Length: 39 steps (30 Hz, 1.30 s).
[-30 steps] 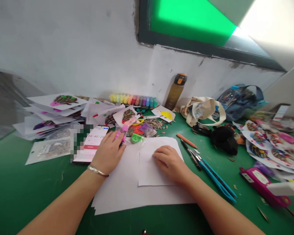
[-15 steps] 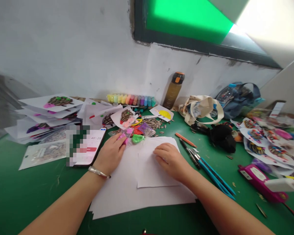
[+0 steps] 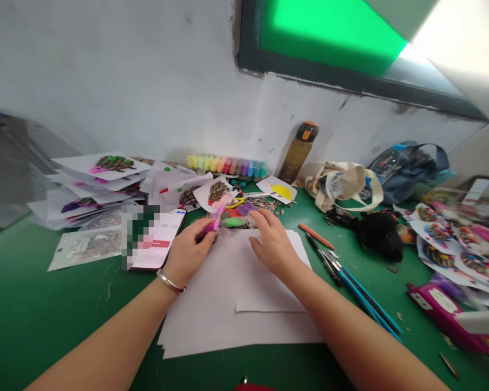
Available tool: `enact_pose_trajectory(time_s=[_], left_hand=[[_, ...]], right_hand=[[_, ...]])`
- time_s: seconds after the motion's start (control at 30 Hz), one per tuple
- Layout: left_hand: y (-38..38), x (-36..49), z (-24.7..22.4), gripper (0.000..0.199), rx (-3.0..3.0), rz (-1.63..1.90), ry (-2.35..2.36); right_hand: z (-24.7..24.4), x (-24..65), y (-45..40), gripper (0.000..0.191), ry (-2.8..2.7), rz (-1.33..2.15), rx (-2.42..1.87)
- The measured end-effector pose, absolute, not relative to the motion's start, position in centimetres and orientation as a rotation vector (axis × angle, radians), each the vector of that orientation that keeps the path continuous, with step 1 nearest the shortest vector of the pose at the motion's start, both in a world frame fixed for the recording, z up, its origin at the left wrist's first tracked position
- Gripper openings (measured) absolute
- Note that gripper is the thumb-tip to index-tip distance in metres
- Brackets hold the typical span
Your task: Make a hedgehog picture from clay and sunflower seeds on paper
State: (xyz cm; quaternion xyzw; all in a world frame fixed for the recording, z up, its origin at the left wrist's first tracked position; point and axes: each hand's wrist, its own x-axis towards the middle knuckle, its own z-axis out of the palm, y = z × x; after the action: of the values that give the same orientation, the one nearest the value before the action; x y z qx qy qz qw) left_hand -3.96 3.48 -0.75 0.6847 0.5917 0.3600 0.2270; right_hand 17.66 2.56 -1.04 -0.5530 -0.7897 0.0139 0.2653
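Note:
My left hand is closed on a packet of pink-purple modelling clay, at the far edge of the white paper sheets. Over a smaller white sheet, my right hand hovers with its fingers apart and nothing in them. Its fingertips are close to a green clay packet. A purple packet and other bagged clay lie just behind. Beyond them are loose striped sunflower seeds and a card with a yellow clay shape.
Left of the paper lies a phone, beside a stack of seed pictures. To the right are an orange stick, blue tweezers and a magenta glue gun. A bottle and a cloth bag stand behind.
My right hand has lifted off the small sheet and moved forward toward the clay packets, its fingers spreading. My left hand has raised the pink-purple packet slightly. The view has shifted left.

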Motion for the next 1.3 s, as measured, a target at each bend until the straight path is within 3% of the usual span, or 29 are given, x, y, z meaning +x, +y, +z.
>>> enact_pose_trajectory(time_s=[0.33,0.57,0.73,1.03,1.3], left_hand=[[3.3,-4.4,-0.4,0.042,1.838,0.986,1.759],[3.0,-4.3,-0.6,0.039,2.224,0.741,1.620],[2.4,-3.7,-1.2,0.031,2.411,0.736,1.472],[3.2,-4.6,-1.6,0.038,2.595,0.947,1.570],[4.2,-4.7,-2.1,0.037,2.618,0.687,1.641]], right_hand=[[-0.9,17.0,1.8,0.041,-2.125,0.028,-1.347],[-0.3,16.2,0.2,0.024,-2.254,0.093,-1.366],[0.7,16.4,1.3,0.022,-2.316,0.154,-1.399],[1.3,15.4,3.1,0.020,-2.416,0.112,-1.407],[-0.2,15.0,2.5,0.020,-2.462,0.032,-1.375]])
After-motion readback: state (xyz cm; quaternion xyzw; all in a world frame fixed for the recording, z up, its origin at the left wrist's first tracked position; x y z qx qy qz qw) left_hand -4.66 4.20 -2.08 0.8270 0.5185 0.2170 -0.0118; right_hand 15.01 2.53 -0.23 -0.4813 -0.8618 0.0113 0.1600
